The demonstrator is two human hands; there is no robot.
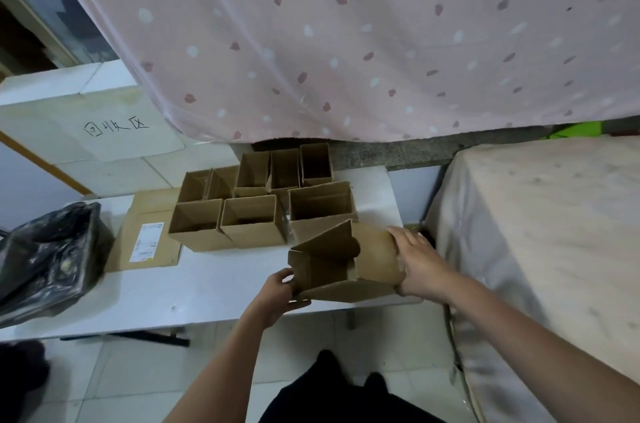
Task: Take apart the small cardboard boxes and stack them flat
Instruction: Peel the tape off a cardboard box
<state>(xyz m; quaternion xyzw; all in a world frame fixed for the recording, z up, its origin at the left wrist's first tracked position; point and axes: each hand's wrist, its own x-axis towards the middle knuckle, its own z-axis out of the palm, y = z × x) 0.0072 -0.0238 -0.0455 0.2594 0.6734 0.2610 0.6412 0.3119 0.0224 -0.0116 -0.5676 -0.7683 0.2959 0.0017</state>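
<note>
A small brown cardboard box lies tipped on its side above the front right of the white table, its flaps splayed open toward me. My left hand grips its lower left flap edge. My right hand holds its right side, fingers spread over the panel. Behind it several open small cardboard boxes stand upright in a cluster on the table.
A flattened cardboard sheet with a shipping label lies at the table's left, beside a black plastic bag. A pink spotted curtain hangs behind. A covered bed stands right of the table. A white box with handwriting sits at the back left.
</note>
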